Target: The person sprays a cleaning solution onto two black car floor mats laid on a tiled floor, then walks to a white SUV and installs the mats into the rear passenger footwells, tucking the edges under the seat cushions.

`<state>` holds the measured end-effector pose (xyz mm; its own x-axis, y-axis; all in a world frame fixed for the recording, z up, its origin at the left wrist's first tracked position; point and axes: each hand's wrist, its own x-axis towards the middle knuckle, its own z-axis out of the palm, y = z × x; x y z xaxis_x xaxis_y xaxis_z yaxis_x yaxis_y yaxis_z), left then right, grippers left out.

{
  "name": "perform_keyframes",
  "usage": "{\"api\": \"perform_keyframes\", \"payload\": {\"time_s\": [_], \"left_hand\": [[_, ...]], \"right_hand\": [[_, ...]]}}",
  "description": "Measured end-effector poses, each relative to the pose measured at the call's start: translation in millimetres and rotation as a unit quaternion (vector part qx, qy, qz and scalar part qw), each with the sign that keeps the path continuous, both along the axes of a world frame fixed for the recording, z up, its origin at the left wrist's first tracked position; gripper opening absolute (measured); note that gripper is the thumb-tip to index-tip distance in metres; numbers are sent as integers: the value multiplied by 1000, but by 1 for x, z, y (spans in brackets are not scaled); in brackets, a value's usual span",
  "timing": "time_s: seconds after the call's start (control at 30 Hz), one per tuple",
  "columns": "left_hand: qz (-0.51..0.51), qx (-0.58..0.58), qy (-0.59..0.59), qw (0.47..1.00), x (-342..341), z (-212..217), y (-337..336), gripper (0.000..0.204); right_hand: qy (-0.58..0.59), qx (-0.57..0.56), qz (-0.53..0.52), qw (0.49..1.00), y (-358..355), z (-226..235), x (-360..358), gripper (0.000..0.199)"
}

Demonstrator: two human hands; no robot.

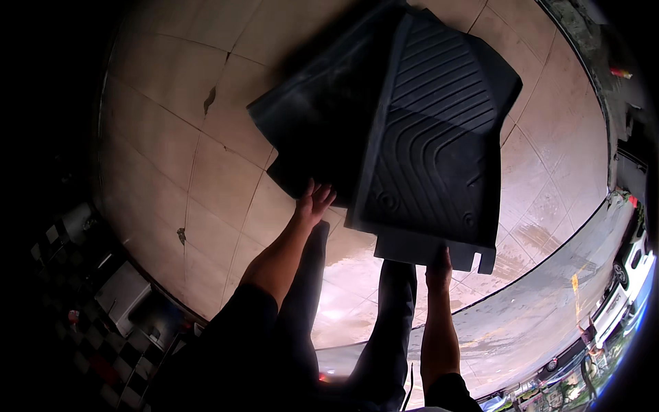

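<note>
Two black rubber car floor mats hang in front of me above a tiled floor. The ribbed mat (432,144) on the right is gripped at its lower edge by my right hand (438,266). My left hand (314,202) grips the lower edge of the darker mat (316,123) on the left, which lies partly behind the ribbed one. Both forearms come up from the lower edge. My dark trouser legs (309,329) show below the mats.
Beige floor tiles (171,158) look wet toward the right. A concrete kerb and roadway (535,323) curve along the lower right, with parked vehicles (631,275) beyond. A black-and-white checkered surface with boxes (110,309) sits at lower left.
</note>
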<state>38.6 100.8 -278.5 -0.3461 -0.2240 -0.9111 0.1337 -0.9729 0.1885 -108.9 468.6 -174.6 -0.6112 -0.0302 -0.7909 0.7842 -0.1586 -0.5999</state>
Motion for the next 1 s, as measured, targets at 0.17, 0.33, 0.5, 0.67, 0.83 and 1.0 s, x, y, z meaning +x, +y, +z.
{"api": "perform_keyframes", "payload": {"time_s": [0.17, 0.33, 0.5, 0.67, 0.83, 1.0], "left_hand": [[-91, -11, -305, 948, 29, -18, 12, 58], [-77, 49, -300, 949, 43, -24, 38, 39], [37, 80, -140, 986, 16, -44, 45, 21], [42, -48, -224, 973, 10, -57, -2, 17], [-124, -240, -331, 904, -114, 89, -156, 16], [-241, -497, -362, 751, -231, 209, -328, 18]], "right_hand": [[72, 69, -84, 991, 47, 95, -65, 37], [186, 288, -60, 937, 119, 278, -109, 37], [249, 519, 94, 813, 177, 360, -101, 35], [260, 593, 231, 727, 187, 369, -109, 33], [293, 640, 329, 630, 170, 380, -105, 31], [255, 539, 123, 793, 159, 372, -110, 28]]}}
